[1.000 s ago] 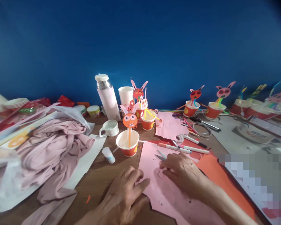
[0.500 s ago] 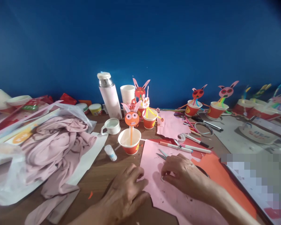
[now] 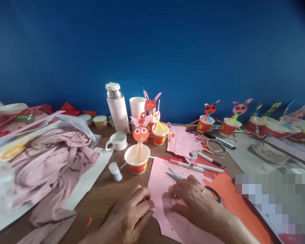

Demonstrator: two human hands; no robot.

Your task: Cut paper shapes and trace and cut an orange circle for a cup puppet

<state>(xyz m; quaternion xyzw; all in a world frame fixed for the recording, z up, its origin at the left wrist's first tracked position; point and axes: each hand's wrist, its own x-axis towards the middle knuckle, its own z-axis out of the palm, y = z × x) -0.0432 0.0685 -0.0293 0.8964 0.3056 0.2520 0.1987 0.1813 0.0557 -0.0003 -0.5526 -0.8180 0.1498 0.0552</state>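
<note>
My left hand (image 3: 132, 211) rests with loosely bent, slightly parted fingers at the left edge of a pink paper sheet (image 3: 159, 169); nothing shows in it. On that sheet, my right hand (image 3: 195, 198) has its fingers and thumb curled around a tiny pale piece (image 3: 171, 200), too small to name. Grey scissors (image 3: 175, 174) lie partly under the right hand, with the blades pointing left and a dark handle loop showing beyond the knuckles. Just behind the left hand stands a red-and-white paper cup (image 3: 137, 166) with an orange paper rabbit head (image 3: 141, 134) on a stick.
A glue stick (image 3: 115, 171), a white mug (image 3: 117, 141) and a pink thermos (image 3: 117, 113) stand left of centre. Markers (image 3: 186, 166) and orange paper (image 3: 234, 193) lie on the right. Crumpled pink cloth (image 3: 53, 159) covers the left; more rabbit cups (image 3: 230, 127) line the back.
The view has shifted, so most things sit slightly lower and further left. My right thumb is a little further from its fingers; my left hand stays by the paper's edge.
</note>
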